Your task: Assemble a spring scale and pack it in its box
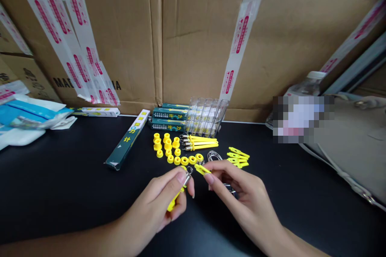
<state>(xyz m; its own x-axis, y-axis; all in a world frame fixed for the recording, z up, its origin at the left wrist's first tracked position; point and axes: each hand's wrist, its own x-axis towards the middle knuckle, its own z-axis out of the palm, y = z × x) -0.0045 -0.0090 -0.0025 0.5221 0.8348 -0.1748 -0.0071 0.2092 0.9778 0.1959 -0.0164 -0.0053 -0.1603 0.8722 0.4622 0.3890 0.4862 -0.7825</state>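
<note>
My left hand (167, 196) is closed around a yellow plastic rod (171, 205) with a silvery metal end (187, 178) and a small wire loop at its tip. My fingers cover much of the rod. Just to the right, my right hand (238, 192) pinches a small flat yellow plastic clip (201, 169) between thumb and index finger, its tip pointing at the loop but apart from it. Beyond my hands lie similar yellow rods with metal ends (203, 143), several yellow collars and rings (167, 143), more yellow clips (238, 156) and bent metal wires (214, 155).
Several clear tubes (205, 116) lean by green boxes (169, 124) against a large cardboard carton (196, 40). A long green-and-white box (128, 140) lies left. A plastic bottle (313, 82) and a grey bag (356, 144) stand right; blue-and-white packaging (30, 114) is far left.
</note>
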